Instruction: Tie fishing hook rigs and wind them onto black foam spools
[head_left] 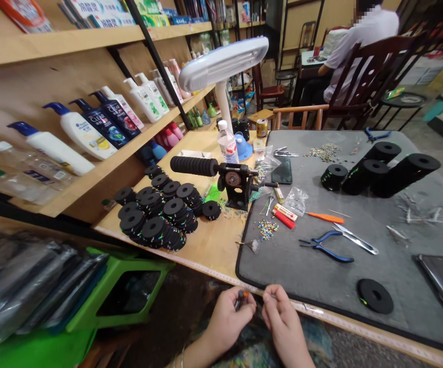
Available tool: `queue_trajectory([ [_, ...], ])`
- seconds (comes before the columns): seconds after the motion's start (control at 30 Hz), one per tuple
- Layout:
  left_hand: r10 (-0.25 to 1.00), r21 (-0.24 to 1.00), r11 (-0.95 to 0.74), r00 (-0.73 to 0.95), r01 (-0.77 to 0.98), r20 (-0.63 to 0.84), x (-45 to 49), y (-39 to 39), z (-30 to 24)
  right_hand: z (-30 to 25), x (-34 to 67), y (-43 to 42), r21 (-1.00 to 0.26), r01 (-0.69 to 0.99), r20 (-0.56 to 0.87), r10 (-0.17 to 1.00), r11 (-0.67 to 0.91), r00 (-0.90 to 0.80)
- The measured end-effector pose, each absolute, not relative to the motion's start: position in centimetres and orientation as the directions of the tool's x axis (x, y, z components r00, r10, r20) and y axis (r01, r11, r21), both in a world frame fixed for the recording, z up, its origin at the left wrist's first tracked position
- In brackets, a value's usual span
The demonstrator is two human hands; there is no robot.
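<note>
My left hand [229, 319] and my right hand [283, 319] meet just below the table's front edge, close to my lap. Both are pinched shut. The left fingers hold a tiny dark piece with an orange tip [242, 297]. The right fingers press together beside it on something too small to name. A single black foam disc [375, 295] lies on the grey mat [321, 276] to the right of my hands. Blue-handled pliers [327, 246] and silver tweezers [356, 239] lie further up the mat.
A heap of black discs [160, 212] sits on the wooden table at left, beside a hand-crank winder [233, 181]. Black foam rolls [382, 168], a desk lamp [223, 64], a water bottle [227, 143] and small beads [267, 227] stand behind. Shelves of bottles [91, 128] line the left. A seated person [359, 46] is at back.
</note>
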State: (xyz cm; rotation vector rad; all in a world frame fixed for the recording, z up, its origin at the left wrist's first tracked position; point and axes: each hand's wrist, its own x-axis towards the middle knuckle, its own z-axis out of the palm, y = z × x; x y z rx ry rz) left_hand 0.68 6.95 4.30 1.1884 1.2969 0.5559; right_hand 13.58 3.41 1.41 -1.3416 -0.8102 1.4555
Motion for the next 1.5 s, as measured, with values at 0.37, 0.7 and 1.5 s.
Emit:
queue_trajectory([
  [0.37,0.903,0.877,0.188,0.273,0.443,-0.331,0.2,7.1,4.8,1.7,14.1,3.9,-0.933,-0.145,-0.32,0.944,-0.329,-0.081],
  [0.7,0.871,0.879,0.092,0.39,0.467,-0.299,-0.8,8.2,7.4,2.9,14.6,4.6,-0.957,0.028,-0.288,0.946,-0.287,-0.149],
  [1.5,0.894,0.921,0.236,0.301,0.311,-0.33,-1.0,8.8,7.1,2.6,15.7,4.1,-0.974,0.158,-0.169,0.985,-0.163,-0.025],
])
